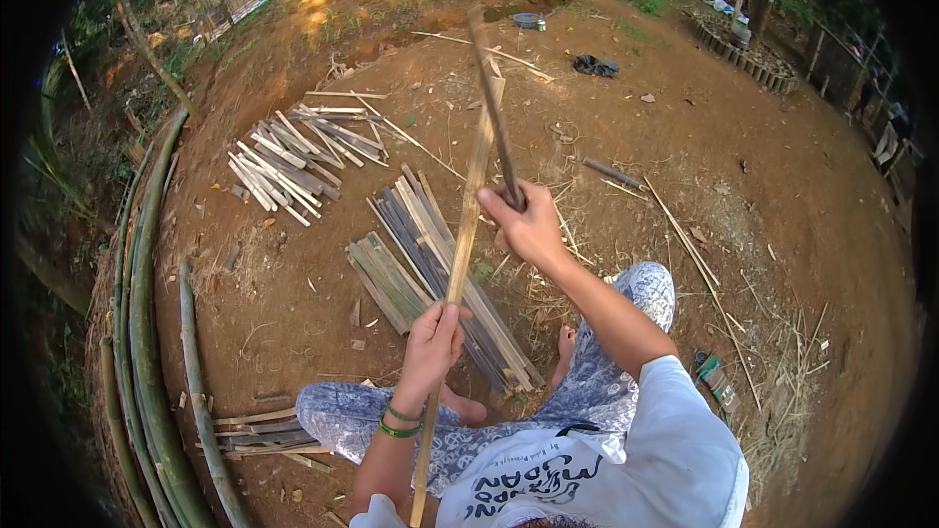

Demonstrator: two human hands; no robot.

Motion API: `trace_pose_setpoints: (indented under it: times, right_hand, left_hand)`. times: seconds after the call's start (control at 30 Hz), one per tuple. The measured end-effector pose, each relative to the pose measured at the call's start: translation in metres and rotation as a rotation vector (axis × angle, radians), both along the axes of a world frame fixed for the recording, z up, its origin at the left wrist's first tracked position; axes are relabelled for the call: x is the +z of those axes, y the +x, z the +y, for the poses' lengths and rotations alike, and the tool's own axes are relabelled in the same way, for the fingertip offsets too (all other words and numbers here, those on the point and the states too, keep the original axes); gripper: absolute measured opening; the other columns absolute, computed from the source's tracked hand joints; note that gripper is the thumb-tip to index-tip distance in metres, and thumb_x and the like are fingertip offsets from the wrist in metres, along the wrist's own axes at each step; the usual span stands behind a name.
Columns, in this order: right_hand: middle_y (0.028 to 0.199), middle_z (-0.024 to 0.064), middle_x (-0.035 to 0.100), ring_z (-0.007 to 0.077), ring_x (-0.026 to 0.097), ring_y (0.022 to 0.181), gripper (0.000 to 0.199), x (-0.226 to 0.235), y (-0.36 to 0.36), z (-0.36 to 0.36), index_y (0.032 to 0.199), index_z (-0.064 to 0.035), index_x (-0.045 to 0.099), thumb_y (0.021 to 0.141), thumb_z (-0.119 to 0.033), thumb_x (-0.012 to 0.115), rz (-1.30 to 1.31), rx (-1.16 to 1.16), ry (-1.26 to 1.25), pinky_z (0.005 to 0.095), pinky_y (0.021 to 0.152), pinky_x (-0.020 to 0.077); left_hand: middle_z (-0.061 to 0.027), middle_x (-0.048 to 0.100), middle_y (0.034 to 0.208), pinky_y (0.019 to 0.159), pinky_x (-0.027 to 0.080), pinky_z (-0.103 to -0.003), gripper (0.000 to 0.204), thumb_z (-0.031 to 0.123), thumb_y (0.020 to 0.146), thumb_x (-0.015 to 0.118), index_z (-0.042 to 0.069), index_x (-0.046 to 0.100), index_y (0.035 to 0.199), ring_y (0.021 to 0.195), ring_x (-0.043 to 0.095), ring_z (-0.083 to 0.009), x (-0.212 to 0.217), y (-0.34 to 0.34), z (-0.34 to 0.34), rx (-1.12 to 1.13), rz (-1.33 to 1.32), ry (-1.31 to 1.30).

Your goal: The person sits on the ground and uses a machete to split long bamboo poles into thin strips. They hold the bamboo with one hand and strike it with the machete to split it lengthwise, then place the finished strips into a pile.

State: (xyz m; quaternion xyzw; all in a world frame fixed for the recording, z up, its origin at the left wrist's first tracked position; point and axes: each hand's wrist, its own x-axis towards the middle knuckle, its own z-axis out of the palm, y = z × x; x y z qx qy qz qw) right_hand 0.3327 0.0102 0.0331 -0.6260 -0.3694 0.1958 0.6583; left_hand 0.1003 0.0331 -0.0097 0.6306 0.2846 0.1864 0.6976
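Person seated on bare earth, knees apart. L hand point(433, 340) – fingers closed round the lower part of a long pale bamboo strip point(465, 244); strip slants up and away from the lap, between the knees, its low end near the shirt point(606, 460). R hand point(529, 227) – fingers wrapped round the near end of a long dark blade-like tool point(495, 112), which points up and away. Tool crosses in front of strip's far end in this view; can't tell if touching. Same w/ R thumb & strip.

Beneath strip: stack of long slats point(489, 323), shorter greenish slats point(389, 272) just beside, to its left. Farther off, upper L: loose pile of pale sticks point(284, 166). Far L: green bamboo poles point(147, 332), lengthwise. Fibre scraps point(782, 386) over ground at R.
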Motion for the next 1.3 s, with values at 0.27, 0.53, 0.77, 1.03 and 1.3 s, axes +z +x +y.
trace_pose_setpoints:
  times: [0.27,0.53,0.77,1.03,1.3]
  right_hand:
    - [0.067,0.0161,0.065,0.034,0.066,0.063,0.022,-0.063,-0.004,-0.038,0.081,-0.003,0.067,0.06,-0.01,0.069,-0.894,0.04,-0.083,0.0436,0.059,0.0525]
    - [0.07,0.0125,0.068,0.0289,0.067,0.061,0.018,-0.027,0.05,-0.027,0.079,-0.0059,0.067,0.061,-0.008,0.067,-1.055,-0.095,-0.21,0.042,0.057,0.0539]
    - [0.057,0.0047,0.06,0.0175,0.057,0.052,0.021,0.01,0.143,-0.01,0.094,-0.0087,0.076,0.085,-0.027,0.069,-0.66,-0.29,-0.483,0.0387,0.052,0.0446]
    - [0.057,0.0115,0.058,0.025,0.06,0.052,0.022,-0.04,0.023,-0.005,0.067,-0.0035,0.06,0.067,-0.019,0.075,-0.735,0.055,-0.198,0.0373,0.051,0.0463]
    - [0.07,0.0146,0.069,0.0316,0.069,0.064,0.019,-0.063,-0.005,-0.011,0.078,-0.0027,0.066,0.062,-0.012,0.068,-0.938,0.208,-0.211,0.0433,0.059,0.0546]
  left_hand:
    - [0.0039,0.038,0.055,0.04,0.027,-0.022,0.035,0.034,0.11,0.039,0.006,0.053,0.095,0.044,0.032,-0.0049,0.012,0.009,0.011,0.058,-0.006,-0.146]
    - [0.0022,0.04,0.055,0.04,0.029,-0.023,0.04,0.036,0.11,0.039,0.007,0.049,0.085,0.043,0.035,-0.0064,0.02,-0.036,-0.007,-0.051,0.094,-0.083]
    - [0.0017,0.041,0.058,0.041,0.029,-0.022,0.046,0.043,0.11,0.032,0.009,0.047,0.083,0.045,0.037,-0.0067,0.011,-0.086,-0.027,-0.122,0.016,-0.291]
    - [0.0047,0.029,0.059,0.04,0.022,-0.022,0.049,0.052,0.108,0.03,0.01,0.042,0.084,0.044,0.024,-0.0055,0.01,-0.026,0.017,-0.05,-0.081,-0.631]
    - [0.0042,0.032,0.056,0.039,0.021,-0.023,0.048,0.05,0.109,0.026,0.012,0.041,0.085,0.043,0.026,-0.0057,-0.008,-0.008,0.017,0.04,0.082,-0.323]
